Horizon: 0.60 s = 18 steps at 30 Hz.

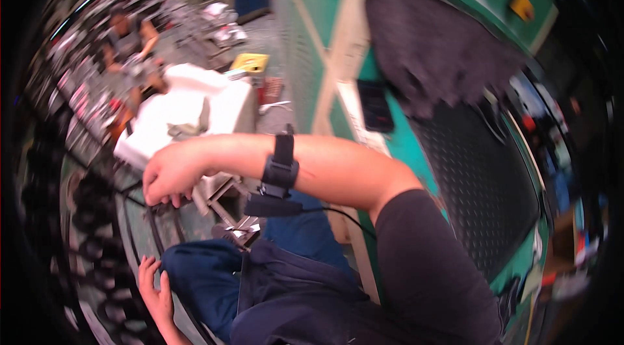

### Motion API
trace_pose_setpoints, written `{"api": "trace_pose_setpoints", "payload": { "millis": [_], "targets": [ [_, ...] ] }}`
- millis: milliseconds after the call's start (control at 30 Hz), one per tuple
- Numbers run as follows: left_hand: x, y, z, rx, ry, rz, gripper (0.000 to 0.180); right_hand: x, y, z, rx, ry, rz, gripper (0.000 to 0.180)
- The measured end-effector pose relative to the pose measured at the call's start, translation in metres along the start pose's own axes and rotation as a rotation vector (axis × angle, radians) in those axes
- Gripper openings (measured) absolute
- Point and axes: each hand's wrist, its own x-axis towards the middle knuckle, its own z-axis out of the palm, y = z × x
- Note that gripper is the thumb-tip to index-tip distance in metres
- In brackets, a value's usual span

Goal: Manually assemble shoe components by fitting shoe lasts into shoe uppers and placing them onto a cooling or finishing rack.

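My right hand (170, 176) reaches far across to the left, on a bare forearm with a black strap and small black box (278, 179) at the wrist. Its fingers curl down over dark cables and a metal frame (224, 205); motion blur hides whether they grip anything. My left hand (153, 286) is low at the left beside my blue-trousered knee (201, 273), fingers apart and holding nothing. A thin black wire runs from the wrist box toward my black sleeve (435, 273).
A white blocky shape (195, 108) lies just beyond my right hand. A green machine body (312, 20) rises behind, with a dark grey cloth (442, 52) and a black ribbed mat (484, 176) on it. Another person (127, 39) sits far left among cluttered racks.
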Motion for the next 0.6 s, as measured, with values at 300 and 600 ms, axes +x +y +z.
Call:
{"api": "trace_pose_setpoints", "payload": {
  "millis": [300, 600],
  "targets": [
    [0.043, -0.017, 0.064, 0.143, -0.192, -0.002, 0.042, -0.454, 0.095, -0.074, 0.139, 1.474, 0.217, 0.041],
    [0.049, -0.009, 0.052, 0.144, -0.114, -0.032, 0.023, -0.747, 0.297, 0.064, 0.639, 2.666, 0.437, 0.062]
  ]
}}
